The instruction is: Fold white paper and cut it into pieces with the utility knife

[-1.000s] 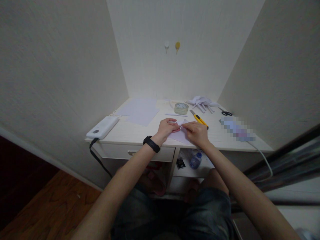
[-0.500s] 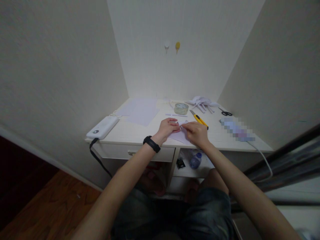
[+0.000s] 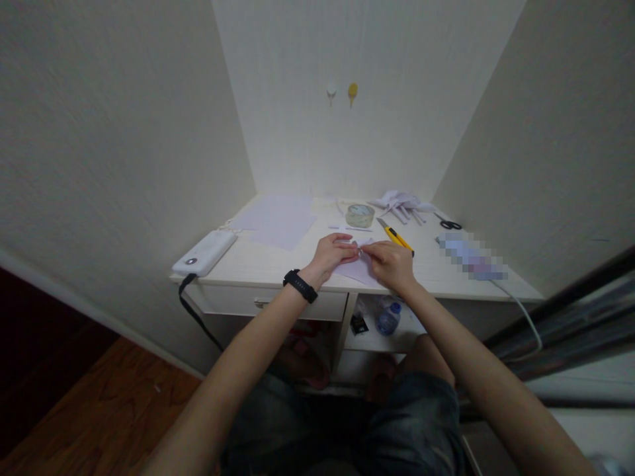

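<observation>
A small sheet of white paper (image 3: 358, 270) lies on the desk close to its front edge, under both my hands. My left hand (image 3: 333, 255), with a black watch on its wrist, has its fingers bent together at the paper's upper part. From the other side my right hand (image 3: 391, 263) pinches the same spot, thumb and index finger almost touching the left fingertips. A small raised bit of paper shows between them; its exact shape is hidden. Just beyond the hands are a thin white strip (image 3: 350, 229) and a yellow box cutter (image 3: 395, 237).
At the back stand a roll of clear tape (image 3: 360, 215) and a bundle of folded paper (image 3: 403, 203). Black scissors (image 3: 450, 225) lie to the right. Larger paper sheets (image 3: 282, 218) and a white device (image 3: 205, 253) are on the left. A bottle (image 3: 388, 320) sits on the shelf below.
My fingertips have shifted very slightly at the paper, the right ones closing in beside the left ones. Everything else looks the same.
</observation>
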`<state>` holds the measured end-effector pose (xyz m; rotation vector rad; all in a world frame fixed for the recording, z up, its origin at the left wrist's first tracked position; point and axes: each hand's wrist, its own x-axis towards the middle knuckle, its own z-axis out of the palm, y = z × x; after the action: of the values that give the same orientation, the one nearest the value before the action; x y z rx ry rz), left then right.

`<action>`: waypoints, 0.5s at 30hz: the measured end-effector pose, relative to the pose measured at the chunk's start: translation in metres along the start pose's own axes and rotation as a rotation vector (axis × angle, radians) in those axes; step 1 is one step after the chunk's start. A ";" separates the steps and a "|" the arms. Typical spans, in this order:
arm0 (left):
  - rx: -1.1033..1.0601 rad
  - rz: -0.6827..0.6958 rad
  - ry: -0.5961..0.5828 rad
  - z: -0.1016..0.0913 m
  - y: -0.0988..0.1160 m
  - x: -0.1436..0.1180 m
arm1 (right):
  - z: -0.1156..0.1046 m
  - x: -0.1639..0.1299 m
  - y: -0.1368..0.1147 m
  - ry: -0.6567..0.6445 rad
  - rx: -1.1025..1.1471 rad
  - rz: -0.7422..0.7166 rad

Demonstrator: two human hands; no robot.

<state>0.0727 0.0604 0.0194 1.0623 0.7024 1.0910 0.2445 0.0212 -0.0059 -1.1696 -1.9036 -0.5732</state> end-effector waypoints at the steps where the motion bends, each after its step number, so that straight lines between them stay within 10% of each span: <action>1: -0.004 -0.001 -0.004 0.000 0.000 0.000 | 0.000 0.000 0.000 0.014 -0.007 0.009; 15: -0.017 0.005 0.018 -0.002 -0.002 0.001 | -0.006 0.005 -0.005 0.104 0.022 -0.035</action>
<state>0.0719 0.0623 0.0172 1.0409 0.7039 1.1103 0.2416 0.0173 0.0023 -1.0739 -1.8401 -0.6193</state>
